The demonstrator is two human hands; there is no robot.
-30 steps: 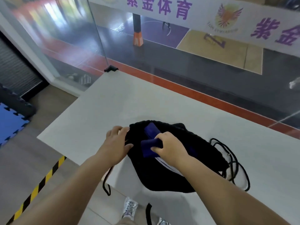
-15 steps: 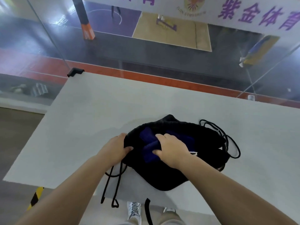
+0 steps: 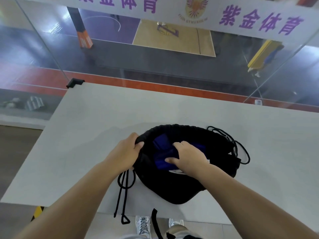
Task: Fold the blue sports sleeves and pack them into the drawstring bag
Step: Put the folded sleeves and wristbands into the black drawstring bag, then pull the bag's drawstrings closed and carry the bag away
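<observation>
Here, one black bag (image 3: 174, 185) sits near the table's (image 3: 89, 128) front edge, bare surface all around; left hand (image 3: 125, 153) fingers clamp its rim, right hand (image 3: 188, 157) fingers grip blue sleeves (image 3: 163, 152) inside its mouth.

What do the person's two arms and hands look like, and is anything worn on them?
The left hand and right hand are bare: no gloves, rings, watch or bracelet show. Both forearms are uncovered as far as the picture's edge, with no sleeve cuff in view. No markings are visible on them.
</observation>
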